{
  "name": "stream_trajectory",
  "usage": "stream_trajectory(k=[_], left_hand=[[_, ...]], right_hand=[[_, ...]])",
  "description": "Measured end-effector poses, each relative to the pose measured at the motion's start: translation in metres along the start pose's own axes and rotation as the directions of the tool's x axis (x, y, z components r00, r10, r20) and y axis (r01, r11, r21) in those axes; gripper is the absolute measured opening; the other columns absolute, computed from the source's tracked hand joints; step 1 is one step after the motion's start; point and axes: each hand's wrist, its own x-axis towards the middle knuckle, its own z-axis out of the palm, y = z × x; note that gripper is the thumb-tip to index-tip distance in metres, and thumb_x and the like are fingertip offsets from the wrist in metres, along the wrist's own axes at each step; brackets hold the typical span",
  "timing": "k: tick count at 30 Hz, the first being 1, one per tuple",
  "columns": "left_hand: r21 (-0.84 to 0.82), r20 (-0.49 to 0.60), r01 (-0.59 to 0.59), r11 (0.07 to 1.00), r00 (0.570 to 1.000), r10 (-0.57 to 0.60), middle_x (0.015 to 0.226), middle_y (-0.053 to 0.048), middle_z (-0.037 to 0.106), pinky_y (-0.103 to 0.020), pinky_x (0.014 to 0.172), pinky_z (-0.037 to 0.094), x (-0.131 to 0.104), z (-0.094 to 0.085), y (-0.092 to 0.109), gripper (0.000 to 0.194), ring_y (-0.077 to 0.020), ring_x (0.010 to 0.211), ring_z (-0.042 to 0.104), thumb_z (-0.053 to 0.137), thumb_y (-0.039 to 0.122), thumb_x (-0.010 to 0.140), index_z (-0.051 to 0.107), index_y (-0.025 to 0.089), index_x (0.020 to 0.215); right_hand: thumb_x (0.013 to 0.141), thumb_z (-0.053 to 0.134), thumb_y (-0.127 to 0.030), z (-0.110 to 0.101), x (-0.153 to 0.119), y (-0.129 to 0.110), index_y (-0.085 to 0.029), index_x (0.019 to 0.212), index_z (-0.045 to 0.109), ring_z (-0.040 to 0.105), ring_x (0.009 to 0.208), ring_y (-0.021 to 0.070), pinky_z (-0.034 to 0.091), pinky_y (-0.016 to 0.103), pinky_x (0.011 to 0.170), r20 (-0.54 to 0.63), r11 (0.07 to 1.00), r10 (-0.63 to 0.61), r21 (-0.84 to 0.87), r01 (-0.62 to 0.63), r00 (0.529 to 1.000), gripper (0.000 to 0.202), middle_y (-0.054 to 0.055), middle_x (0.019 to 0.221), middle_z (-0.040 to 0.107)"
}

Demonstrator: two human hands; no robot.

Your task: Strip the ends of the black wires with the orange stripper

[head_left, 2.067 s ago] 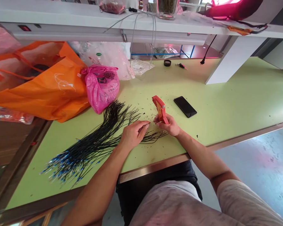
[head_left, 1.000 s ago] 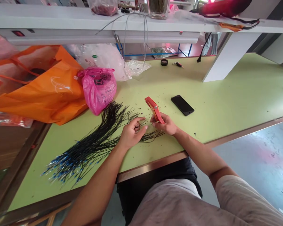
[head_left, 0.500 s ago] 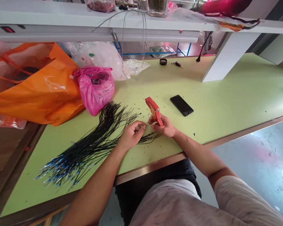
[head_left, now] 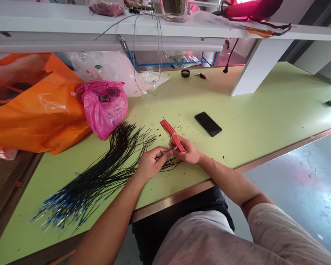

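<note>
My right hand grips a red hand tool that points up and to the left. Close beside it, my left hand is closed in a pinch on a thin black wire, and the fingertips of both hands nearly meet. A large bundle of black wires lies on the green table, running to the lower left, where its ends are blue and silvery. More loose wires extend beneath and beside my hands. Small dark scraps are scattered around the tool.
A black phone lies right of the tool. At the left are an orange bag, a pink plastic bag and clear plastic bags. A white shelf crosses above, with its support panel at the right.
The camera view has shifted slightly. The red tool has tilted further left and lower, and my two hands' fingertips have come closer together.
</note>
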Motion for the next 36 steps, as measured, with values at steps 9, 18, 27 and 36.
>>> stream_trajectory(k=[9, 18, 27, 36], left_hand=[[0.015, -0.047, -0.09, 0.996, 0.995, 0.091, 0.056, 0.007, 0.053, -0.023, 0.049, 0.034, -0.001, -0.003, 0.009, 0.022, -0.0095, 0.048, 0.041, 0.067, 0.038, 0.096, 0.078, 0.019, 0.095], [-0.099, -0.063, -0.067, 0.993, 0.996, 0.061, 0.067, 0.0, 0.069, -0.023, 0.05, 0.039, -0.002, -0.006, 0.012, 0.026, -0.012, 0.053, 0.053, 0.071, 0.043, 0.095, 0.081, 0.02, 0.099], [-0.312, -0.07, 0.104, 0.944, 0.989, -0.132, 0.058, 0.005, 0.048, -0.025, 0.048, 0.03, 0.003, -0.008, 0.004, 0.037, -0.0115, 0.051, 0.039, 0.07, 0.055, 0.095, 0.075, 0.019, 0.096], [-0.296, -0.104, 0.11, 0.949, 0.984, -0.146, 0.069, 0.002, 0.06, -0.026, 0.055, 0.042, 0.006, -0.003, 0.0, 0.038, -0.0132, 0.058, 0.051, 0.071, 0.056, 0.093, 0.07, 0.019, 0.098]], right_hand=[[0.077, 0.091, -0.049, -0.002, 0.004, 0.0, -0.021, 0.1, 0.059, 0.051, 0.076, 0.014, 0.047, 0.031, 0.072, -0.014, 0.995, 0.056, 0.089, -0.054, 0.998, 0.049, -0.002, 0.089, 0.059], [0.078, 0.089, -0.049, -0.006, 0.006, 0.001, -0.021, 0.098, 0.059, 0.049, 0.07, 0.0117, 0.044, 0.027, 0.063, -0.075, 0.99, 0.092, 0.109, -0.084, 0.993, 0.046, -0.003, 0.084, 0.058], [0.083, 0.086, -0.051, -0.012, 0.004, 0.001, -0.021, 0.107, 0.065, 0.064, 0.09, 0.019, 0.054, 0.033, 0.075, -0.028, 0.992, -0.009, 0.128, 0.013, 1.0, 0.043, 0.006, 0.103, 0.072], [0.08, 0.09, -0.047, -0.011, 0.002, 0.002, -0.02, 0.108, 0.067, 0.068, 0.099, 0.0224, 0.057, 0.041, 0.094, 0.062, 0.994, -0.075, 0.078, 0.07, 0.995, 0.045, 0.01, 0.109, 0.074]])
